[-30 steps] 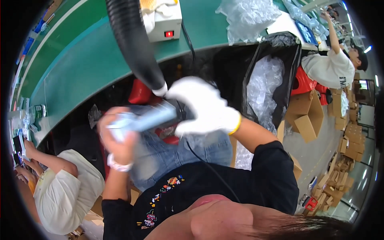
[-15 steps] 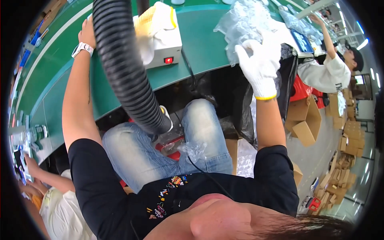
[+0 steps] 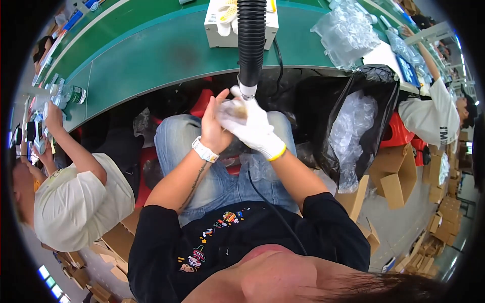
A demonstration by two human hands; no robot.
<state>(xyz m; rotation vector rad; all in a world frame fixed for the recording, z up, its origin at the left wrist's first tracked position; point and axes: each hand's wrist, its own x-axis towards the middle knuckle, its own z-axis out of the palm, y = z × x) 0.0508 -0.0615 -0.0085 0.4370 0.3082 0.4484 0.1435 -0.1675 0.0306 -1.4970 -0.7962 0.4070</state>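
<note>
Both hands meet in the middle of the frame, above the knees of the seated person. The left hand (image 3: pixel 216 129) is bare, with a white watch (image 3: pixel 204 150) on the wrist; its palm turns inward and its fingers extend upward. The right hand (image 3: pixel 256 127) wears a white glove with a yellow cuff, and its fingers are partly bent. Between them, at the centre of the frame, there is a small thing (image 3: pixel 232 112), pale with a brownish patch, too blurred to name. Which of the hands truly grips it, one cannot tell.

Just above, the pale tip (image 3: pixel 247 90) of a black ribbed hose (image 3: pixel 251 43) points down toward the gloved fingers; whether it touches them is not clear. The step in hand seems to be handling the small thing close under this tip. From here, it appears that the next move calls for a secure but gentle hold, with the fingertips kept from knocking the tip.

At the top centre, a white box (image 3: pixel 216 40) stands on the green bench (image 3: pixel 146 63), with gloves (image 3: pixel 227 19) on it. Clear plastic packaging (image 3: pixel 348 38) lies at the upper right.
</note>
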